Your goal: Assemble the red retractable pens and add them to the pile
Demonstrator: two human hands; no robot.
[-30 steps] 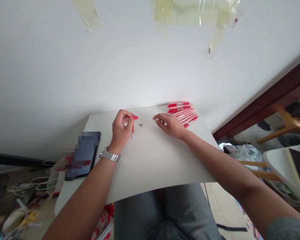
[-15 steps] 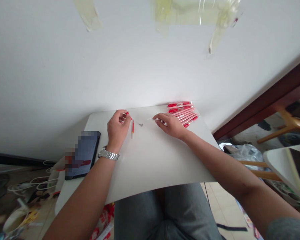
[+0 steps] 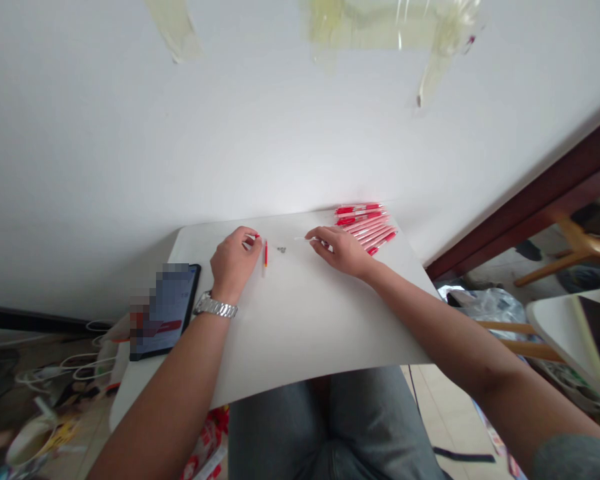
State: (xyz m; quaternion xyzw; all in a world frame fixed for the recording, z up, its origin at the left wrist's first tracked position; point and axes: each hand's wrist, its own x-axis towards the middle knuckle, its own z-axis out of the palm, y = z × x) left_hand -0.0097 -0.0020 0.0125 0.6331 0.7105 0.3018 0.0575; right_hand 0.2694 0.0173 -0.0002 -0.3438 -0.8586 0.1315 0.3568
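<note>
My left hand (image 3: 234, 261), with a metal watch on its wrist, is above the left part of the white table (image 3: 310, 320). Its thumb and fingers pinch a small red pen part (image 3: 257, 235), mostly hidden by the fingers. Just right of it lies a red pen refill (image 3: 266, 255) with a pale lower end. A few tiny metal pieces (image 3: 281, 250), perhaps springs, lie between my hands. My right hand (image 3: 341, 248) rests on the table, its fingers closed on a thin clear pen piece (image 3: 300, 238) that sticks out leftward.
Several red pens (image 3: 367, 227) in clear wrappers lie behind my right hand, against the wall. A tablet (image 3: 167, 313) rests at the table's left edge. White cables (image 3: 70, 363) trail on the floor at left. Another small table (image 3: 560, 320) stands at right.
My left hand has dipped slightly toward the table and turned, so less of the red pen part shows between its fingers. My right hand has stayed in place.
</note>
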